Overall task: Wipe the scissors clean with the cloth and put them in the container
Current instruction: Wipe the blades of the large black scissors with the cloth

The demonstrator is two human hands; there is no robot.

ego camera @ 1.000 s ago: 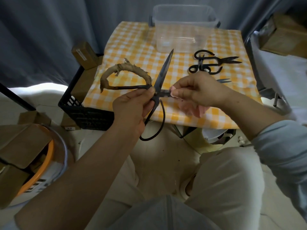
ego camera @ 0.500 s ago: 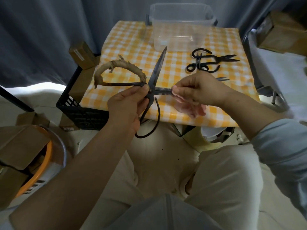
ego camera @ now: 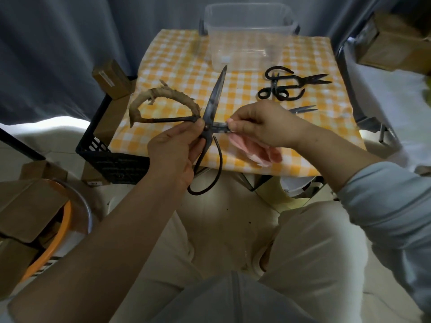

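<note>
Scissors held open above the near desk edge, both hands engaged

The left hand grips the scissors at the pivot, fingers curled round the bare handle; one blade points up toward the container at the back of the desk. The right hand pinches the other blade, with the pink cloth bunched under its lower fingers. Spare scissors lie to the right

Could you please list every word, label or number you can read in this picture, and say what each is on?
Nothing here is legible.
Label on the brown box left of the table: too blurred to read.
White label on the carton below the black crate: too small to read.
</note>
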